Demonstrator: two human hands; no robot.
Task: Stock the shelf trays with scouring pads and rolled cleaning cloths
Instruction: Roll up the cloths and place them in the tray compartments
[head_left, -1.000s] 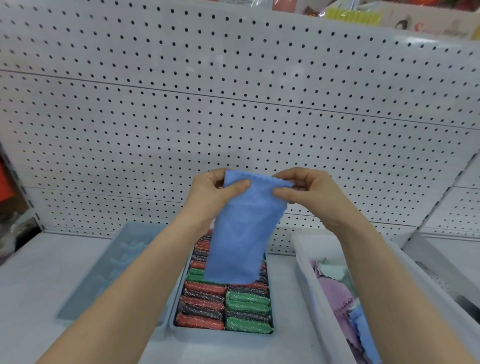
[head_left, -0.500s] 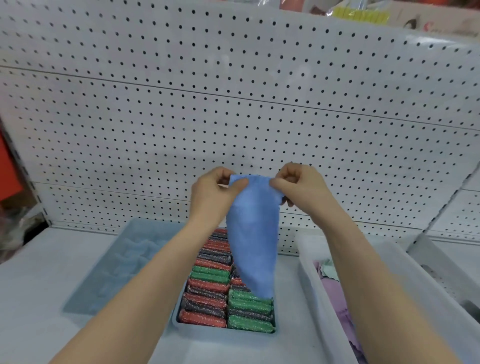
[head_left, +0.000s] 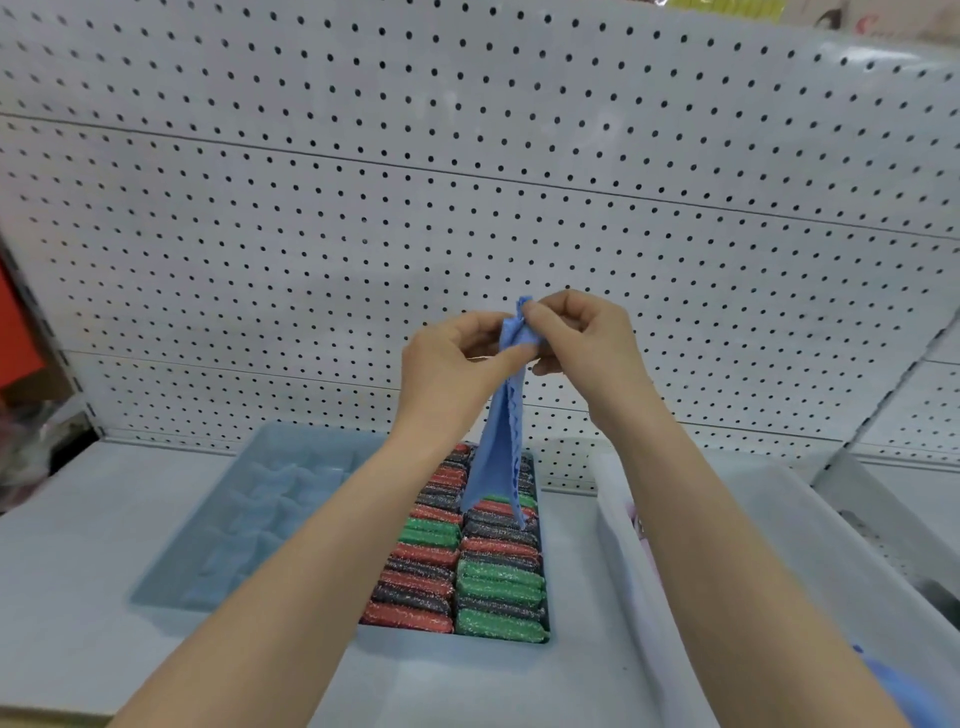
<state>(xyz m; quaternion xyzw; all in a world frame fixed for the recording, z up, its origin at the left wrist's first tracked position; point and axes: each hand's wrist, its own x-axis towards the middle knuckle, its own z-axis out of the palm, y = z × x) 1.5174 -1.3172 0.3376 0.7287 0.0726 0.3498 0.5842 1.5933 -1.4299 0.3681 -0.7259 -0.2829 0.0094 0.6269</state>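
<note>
A blue cleaning cloth (head_left: 500, 447) hangs folded into a narrow strip in front of the pegboard. My left hand (head_left: 447, 374) and my right hand (head_left: 582, 343) pinch its top edge together, fingertips touching. Below the cloth stands a grey tray (head_left: 540, 636) packed with red, green and dark glittery scouring pads (head_left: 467, 561) in two rows. To the left is a pale blue divided tray (head_left: 249, 514) with nothing in its cells.
A white bin (head_left: 618, 535) with loose pink and blue cloths (head_left: 904, 686) stands on the right, mostly behind my right forearm. The white pegboard wall (head_left: 467, 182) rises behind. The white shelf surface (head_left: 67, 571) runs left; clutter sits beyond its left end.
My hands have drawn together, so the cloth went from a wide flat sheet to a narrow folded strip. The camera view has tilted slightly.
</note>
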